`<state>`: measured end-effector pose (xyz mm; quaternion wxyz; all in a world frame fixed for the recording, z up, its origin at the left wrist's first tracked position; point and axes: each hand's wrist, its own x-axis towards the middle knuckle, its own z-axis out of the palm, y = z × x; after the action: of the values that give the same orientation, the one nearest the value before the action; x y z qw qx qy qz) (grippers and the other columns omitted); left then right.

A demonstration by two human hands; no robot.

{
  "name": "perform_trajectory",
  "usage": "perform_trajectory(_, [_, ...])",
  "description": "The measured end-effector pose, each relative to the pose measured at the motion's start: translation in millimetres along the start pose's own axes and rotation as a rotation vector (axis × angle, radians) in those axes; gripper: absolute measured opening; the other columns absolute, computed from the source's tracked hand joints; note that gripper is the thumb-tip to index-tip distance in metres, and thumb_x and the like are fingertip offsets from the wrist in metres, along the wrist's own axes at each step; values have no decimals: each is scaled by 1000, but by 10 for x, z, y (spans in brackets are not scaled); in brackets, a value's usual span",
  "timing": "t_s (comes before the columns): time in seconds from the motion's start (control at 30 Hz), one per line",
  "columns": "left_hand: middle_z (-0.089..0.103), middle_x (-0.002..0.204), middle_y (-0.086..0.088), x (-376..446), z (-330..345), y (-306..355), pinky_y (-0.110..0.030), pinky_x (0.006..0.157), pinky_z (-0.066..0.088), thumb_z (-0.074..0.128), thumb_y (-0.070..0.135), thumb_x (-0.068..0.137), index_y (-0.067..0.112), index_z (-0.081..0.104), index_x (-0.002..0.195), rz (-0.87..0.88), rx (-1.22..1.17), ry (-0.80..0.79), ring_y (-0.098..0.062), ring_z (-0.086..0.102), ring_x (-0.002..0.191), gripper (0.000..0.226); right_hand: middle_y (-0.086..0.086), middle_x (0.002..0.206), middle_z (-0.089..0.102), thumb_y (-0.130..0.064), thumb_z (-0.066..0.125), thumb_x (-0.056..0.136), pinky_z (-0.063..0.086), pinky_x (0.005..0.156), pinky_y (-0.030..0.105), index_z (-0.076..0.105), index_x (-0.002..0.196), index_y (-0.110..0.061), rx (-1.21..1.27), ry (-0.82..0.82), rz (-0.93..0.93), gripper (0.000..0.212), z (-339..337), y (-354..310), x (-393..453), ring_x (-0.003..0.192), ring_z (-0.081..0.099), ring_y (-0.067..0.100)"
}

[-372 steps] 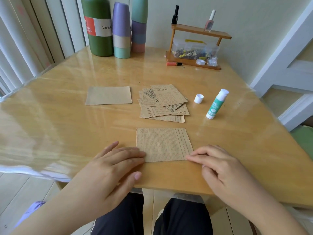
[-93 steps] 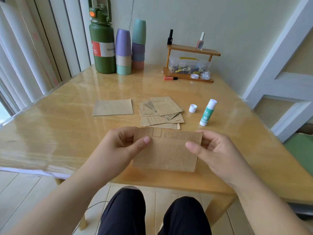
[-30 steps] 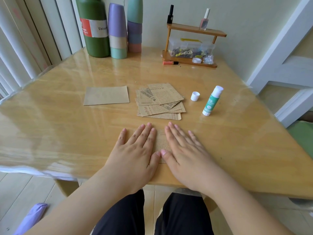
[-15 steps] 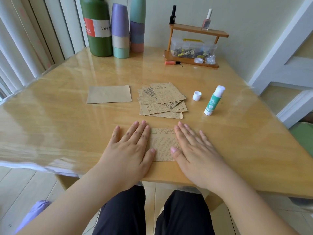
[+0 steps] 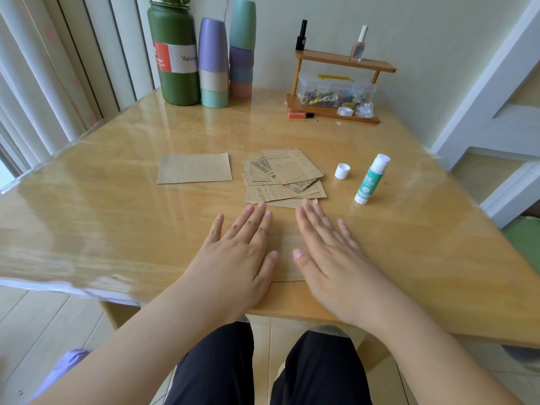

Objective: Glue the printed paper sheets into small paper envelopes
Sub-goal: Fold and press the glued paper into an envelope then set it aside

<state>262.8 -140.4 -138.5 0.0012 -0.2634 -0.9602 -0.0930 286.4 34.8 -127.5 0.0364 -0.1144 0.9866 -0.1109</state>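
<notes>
A person's left hand point(image 5: 238, 258) and right hand point(image 5: 330, 255) press flat, fingers straight and spread, on a folded printed paper envelope point(image 5: 287, 252) near the front edge of the table point(image 5: 117, 229). Beyond lie a stack of printed sheets point(image 5: 285, 178), a plain brown envelope point(image 5: 194, 172), an uncapped glue stick point(image 5: 371, 179) and its cap point(image 5: 342, 171).

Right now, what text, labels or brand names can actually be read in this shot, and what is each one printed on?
"Vacuum", cut off at the edge: white label on the green bottle.
"rePrint": a lower sheet in the pile of printed sheets, reading sideways.
A bold headline on the pile's top sheet lies turned away; not surely legible.
Glue stick label: too small to read.
Small print on the sheet under the hands: too small.
</notes>
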Motion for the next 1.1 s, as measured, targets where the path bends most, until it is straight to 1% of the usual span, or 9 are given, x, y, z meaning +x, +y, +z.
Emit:
perform_trajectory(0.1, [-25, 153, 5, 37, 52, 34, -39, 115, -13, -25, 50, 66, 20, -22, 145, 26, 13, -31, -8, -27, 137, 84, -13, 154, -26, -52, -9, 81, -13, 117, 30, -16, 149, -25, -30, -42, -35, 73, 89, -93, 57, 137, -27, -3])
perform_trajectory(0.17, [-25, 153, 4, 34, 93, 29, -40, 115, -12, -26, 49, 66, 20, -23, 144, 34, 36, -45, -9, -26, 137, 83, -10, 155, -24, -51, -16, 73, -13, 117, 31, -15, 149, -23, -67, -42, -41, 81, 140, -93, 77, 139, -24, -1])
perform_trajectory(0.23, [-26, 152, 5, 28, 107, 19, -40, 115, -11, -26, 49, 67, 20, -22, 145, 34, 49, -52, -9, -26, 138, 83, -9, 155, -23, -50, -17, 70, -12, 117, 31, -15, 149, -22, -92, -39, -39, 85, 164, -81, 89, 140, -23, 0])
perform_trajectory(0.4, [-32, 144, 6, 19, 119, 38, -40, 115, -11, -27, 46, 66, 21, -27, 139, 26, 62, -40, -7, -28, 135, 77, -8, 156, -23, -49, -17, 70, -14, 116, 30, -14, 149, -22, -102, -32, -33, 84, 185, -98, 85, 140, -24, 1])
perform_trajectory(0.5, [-31, 146, 7, 31, 115, 34, -39, 115, -11, -27, 47, 66, 21, -27, 139, 28, 59, -41, -7, -29, 134, 77, -8, 155, -24, -50, -17, 70, -15, 116, 28, -15, 149, -22, -103, -28, -36, 84, 177, -84, 86, 139, -24, 0])
perform_trajectory(0.67, [-24, 154, 5, 11, 66, 1, -36, 115, -13, -23, 52, 68, 20, -20, 145, 24, 5, -18, -8, -25, 138, 83, -10, 153, -28, -52, -4, 79, -11, 118, 31, -18, 148, -23, -30, -28, -28, 76, 62, -52, 86, 137, -28, -1])
perform_trajectory(0.8, [-25, 153, 4, 28, 32, -10, -38, 115, -12, -25, 53, 65, 18, -19, 146, -8, 19, -36, -9, -25, 139, 89, -10, 153, -29, -42, 14, 99, -13, 117, 31, -19, 148, -22, -79, -41, 33, 63, -52, 63, 91, 138, -28, 0])
perform_trajectory(0.9, [-25, 153, 3, 50, 76, -2, -42, 116, -9, -27, 55, 63, 18, -20, 146, -29, 45, -61, -10, -24, 139, 91, -8, 155, -25, -43, 15, 100, -12, 117, 33, -16, 149, -21, -94, -77, 64, 62, 35, 81, 87, 139, -25, 1])
perform_trajectory(1.1, [-24, 154, 4, 62, 125, -11, -42, 116, -7, -27, 55, 64, 18, -19, 147, -38, 77, -51, -10, -23, 140, 90, -8, 155, -23, -45, 13, 99, -11, 118, 33, -13, 150, -21, -111, -61, 84, 62, 78, 73, 85, 140, -22, 2])
